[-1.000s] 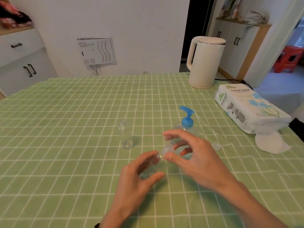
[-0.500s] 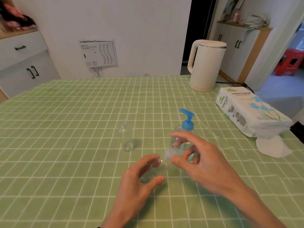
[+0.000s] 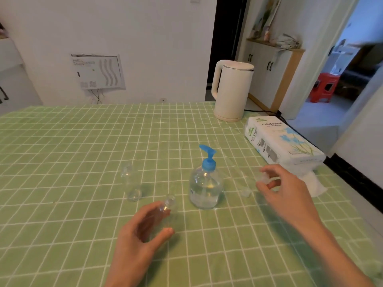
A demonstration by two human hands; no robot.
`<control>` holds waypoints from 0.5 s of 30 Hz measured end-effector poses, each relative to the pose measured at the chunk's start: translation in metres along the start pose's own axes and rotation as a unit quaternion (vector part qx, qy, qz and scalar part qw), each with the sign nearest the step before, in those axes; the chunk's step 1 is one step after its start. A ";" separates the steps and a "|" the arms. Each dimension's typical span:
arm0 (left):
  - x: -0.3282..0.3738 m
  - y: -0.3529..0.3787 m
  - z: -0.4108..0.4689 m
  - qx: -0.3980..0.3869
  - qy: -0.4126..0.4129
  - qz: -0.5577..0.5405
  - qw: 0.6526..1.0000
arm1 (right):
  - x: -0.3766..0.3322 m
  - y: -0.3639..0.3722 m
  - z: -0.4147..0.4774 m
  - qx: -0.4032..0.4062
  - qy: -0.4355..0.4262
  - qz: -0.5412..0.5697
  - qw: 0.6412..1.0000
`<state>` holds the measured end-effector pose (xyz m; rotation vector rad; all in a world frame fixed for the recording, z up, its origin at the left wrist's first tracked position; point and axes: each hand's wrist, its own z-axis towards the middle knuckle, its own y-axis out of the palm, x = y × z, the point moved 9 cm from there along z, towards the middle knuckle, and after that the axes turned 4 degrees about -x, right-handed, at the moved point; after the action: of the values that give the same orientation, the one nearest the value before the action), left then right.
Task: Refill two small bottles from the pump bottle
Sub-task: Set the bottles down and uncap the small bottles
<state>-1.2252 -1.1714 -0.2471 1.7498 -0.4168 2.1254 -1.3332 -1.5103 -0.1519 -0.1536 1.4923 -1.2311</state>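
Observation:
A clear pump bottle (image 3: 205, 184) with a blue pump head stands mid-table, part full of clear liquid. My left hand (image 3: 143, 235) curls round a small clear bottle (image 3: 169, 208) that stands upright with its neck uncapped, just left of the pump bottle. A second small clear bottle (image 3: 131, 184) stands alone further left. My right hand (image 3: 279, 187) pinches a small clear cap (image 3: 262, 176) to the right of the pump bottle. Another small clear cap (image 3: 246, 192) lies on the cloth beside that hand.
The table wears a green checked cloth (image 3: 83, 152). A white kettle (image 3: 232, 90) stands at the back right, its cord trailing off the edge. A tissue pack (image 3: 284, 143) and a loose tissue (image 3: 313, 183) lie near the right edge.
My right hand has pulled the cap off the small bottle and carried it rightward past the pump bottle. My left hand still holds that bottle, now upright.

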 end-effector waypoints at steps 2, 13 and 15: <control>0.000 0.001 0.000 -0.006 0.008 -0.009 1.000 | 0.024 0.011 0.000 -0.026 0.039 -0.062 0.997; -0.008 -0.001 -0.001 -0.003 0.032 -0.030 0.999 | 0.037 0.036 -0.005 -0.099 0.047 -0.130 0.985; -0.009 -0.001 0.000 -0.002 0.032 -0.032 0.999 | 0.024 0.028 0.001 -0.093 0.034 -0.105 0.990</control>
<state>-1.2232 -1.1710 -0.2556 1.6644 -0.3416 2.1279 -1.3266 -1.5143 -0.1879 -0.4044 1.6835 -1.2722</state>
